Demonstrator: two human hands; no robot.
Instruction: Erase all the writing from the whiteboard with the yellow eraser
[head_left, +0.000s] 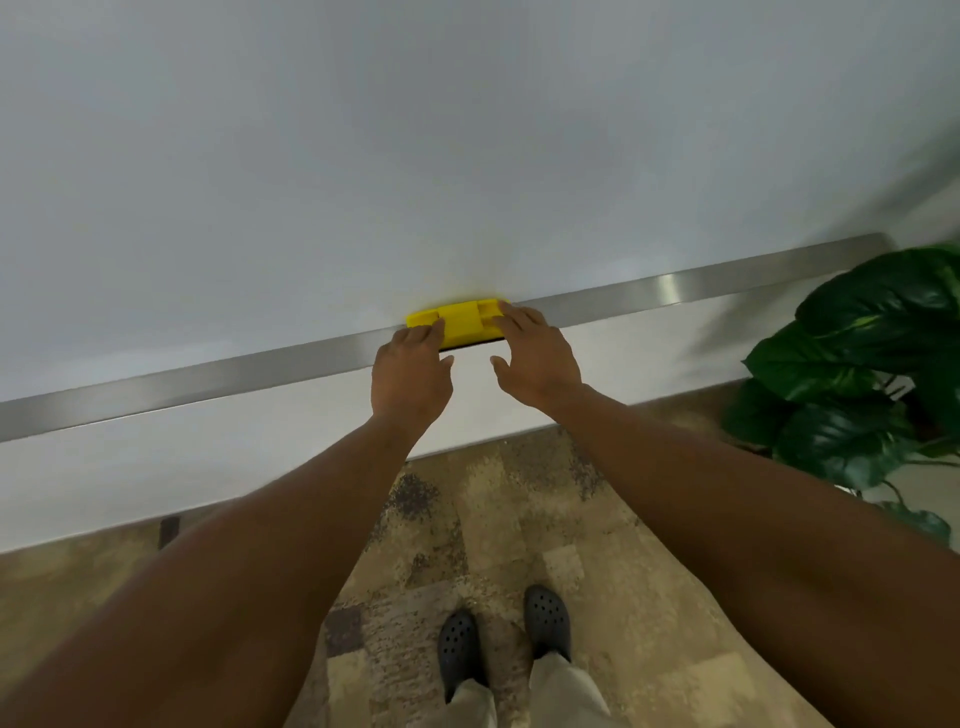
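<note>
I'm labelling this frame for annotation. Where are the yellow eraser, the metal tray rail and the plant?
yellow eraser (460, 321): head view, top of its raised middle grip.
metal tray rail (670, 290): head view, bright front face.
plant (857, 358): head view, large dark leaf.

It looked like an office or meeting room: a wall-mounted whiteboard (363, 156) with a metal tray (208, 376), patterned carpet tiles (467, 519), a leafy potted plant (857, 364).
</note>
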